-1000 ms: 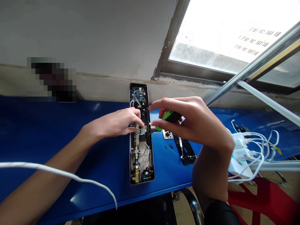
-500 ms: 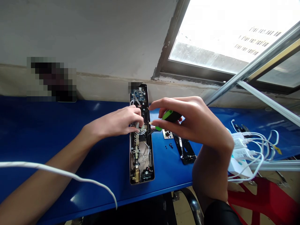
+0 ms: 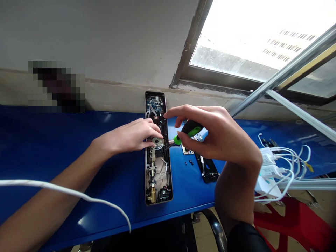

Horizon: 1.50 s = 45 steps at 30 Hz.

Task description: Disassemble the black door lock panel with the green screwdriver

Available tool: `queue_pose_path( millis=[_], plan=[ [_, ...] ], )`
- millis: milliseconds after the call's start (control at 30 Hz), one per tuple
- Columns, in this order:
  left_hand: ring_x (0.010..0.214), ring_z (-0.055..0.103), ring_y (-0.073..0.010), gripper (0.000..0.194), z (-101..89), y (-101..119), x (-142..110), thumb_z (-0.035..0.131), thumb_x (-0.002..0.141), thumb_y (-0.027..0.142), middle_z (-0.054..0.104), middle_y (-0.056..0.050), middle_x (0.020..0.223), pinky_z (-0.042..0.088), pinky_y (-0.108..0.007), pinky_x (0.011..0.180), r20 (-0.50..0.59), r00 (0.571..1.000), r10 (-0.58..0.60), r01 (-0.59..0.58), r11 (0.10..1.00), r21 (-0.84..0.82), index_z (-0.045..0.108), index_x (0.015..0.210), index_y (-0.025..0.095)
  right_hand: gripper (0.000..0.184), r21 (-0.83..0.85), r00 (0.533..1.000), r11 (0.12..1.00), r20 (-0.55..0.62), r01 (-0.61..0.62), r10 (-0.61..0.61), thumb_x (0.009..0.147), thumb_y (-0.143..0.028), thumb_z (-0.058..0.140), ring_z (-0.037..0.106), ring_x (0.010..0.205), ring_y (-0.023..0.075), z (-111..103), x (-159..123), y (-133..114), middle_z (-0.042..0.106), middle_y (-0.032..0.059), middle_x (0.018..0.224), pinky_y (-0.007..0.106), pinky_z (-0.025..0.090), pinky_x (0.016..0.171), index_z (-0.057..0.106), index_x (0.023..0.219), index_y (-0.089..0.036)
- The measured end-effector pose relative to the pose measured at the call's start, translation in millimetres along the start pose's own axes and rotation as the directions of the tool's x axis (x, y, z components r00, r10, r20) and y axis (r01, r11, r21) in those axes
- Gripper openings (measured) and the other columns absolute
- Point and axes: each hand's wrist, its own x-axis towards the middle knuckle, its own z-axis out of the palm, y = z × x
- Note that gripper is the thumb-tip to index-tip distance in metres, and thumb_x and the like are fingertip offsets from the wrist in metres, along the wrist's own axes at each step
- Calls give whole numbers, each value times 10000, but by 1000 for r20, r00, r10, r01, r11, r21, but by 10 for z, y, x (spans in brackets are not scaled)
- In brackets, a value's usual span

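A long open door-lock body (image 3: 158,175) lies lengthwise on the blue table (image 3: 52,147), its wiring, circuit board and brass parts exposed. My left hand (image 3: 128,136) rests on the lock's left edge with the fingers pinched around a round metal part (image 3: 156,142) in the middle. My right hand (image 3: 217,133) is closed on a green and black screwdriver (image 3: 189,131), whose tip points left into the lock beside that round part.
A black metal plate (image 3: 208,168), a small square part (image 3: 187,150) and loose screws (image 3: 189,162) lie right of the lock. White chargers and cables (image 3: 275,168) sit at the right edge. A white cable (image 3: 65,192) crosses my left forearm. Red stool (image 3: 296,224) below.
My right hand has turned the screwdriver slightly, so its green end now faces lower. My left fingers have shifted a little on the round part. The view has tilted up a touch.
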Motion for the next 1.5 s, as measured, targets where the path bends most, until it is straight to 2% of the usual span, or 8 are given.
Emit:
queue_pose_path(
  millis=[433,700,933,1100,1167,1267,1333,1500],
  plan=[
    [1253,541,-261,332,5,48,-14,593,1028,257,638,-56,1363,390,-397,1076,45,999,-24,18,994,112,665,1352,277,427,-10,1000,1000,-9,19,-19,876,-77,610,661,792,88,11,-1,3,740,9,968,226,490,697,668,1296,-129],
    [1206,538,-256,363,18,35,-14,562,1027,239,626,-60,1338,402,-395,1034,19,1000,-4,2,990,141,616,1384,278,435,-15,1000,1000,-8,17,-17,866,-65,605,640,766,87,11,3,-2,739,6,947,230,475,680,668,1291,-131],
    [1211,530,-254,299,2,34,-3,597,1023,263,627,-57,1295,398,-390,1057,19,1000,-19,17,995,98,666,1315,270,428,-13,1000,1000,-2,24,-24,878,-75,621,638,777,87,12,-2,1,737,9,960,228,475,692,659,1301,-127],
    [1159,576,-248,310,-97,108,-32,710,958,307,636,-54,1243,447,-349,982,10,996,-88,88,996,22,697,1266,273,259,-26,1000,1000,15,-9,10,984,-260,662,627,698,74,-2,-24,21,734,-20,860,231,462,658,689,1225,-170],
    [1139,596,-238,325,-130,150,-53,725,943,306,623,-51,1257,464,-333,949,12,993,-118,118,993,3,703,1267,288,242,-19,1000,1000,23,-1,1,995,-239,641,642,714,76,-8,-24,16,748,-13,892,227,474,665,688,1225,-181],
    [1144,606,-233,318,-141,190,-68,707,952,313,622,-46,1256,472,-323,931,36,991,-128,128,992,-11,705,1270,302,433,21,999,999,26,31,-31,930,-91,600,680,828,95,-12,-19,-6,754,31,1080,222,514,713,621,1354,-172],
    [1145,608,-228,304,-127,196,-66,683,965,307,626,-43,1241,472,-320,931,50,991,-120,121,992,-20,705,1268,304,506,29,999,999,27,39,-40,903,-72,601,693,893,112,-11,-21,-15,746,45,1142,230,533,753,593,1399,-172],
    [1104,625,-217,268,-102,187,-55,670,967,314,627,-38,1213,471,-309,903,44,993,-109,111,993,-34,715,1231,293,252,-26,1000,999,9,23,-22,992,-302,670,696,779,112,-2,-29,4,772,21,986,249,528,705,707,1211,-184]
  ],
)
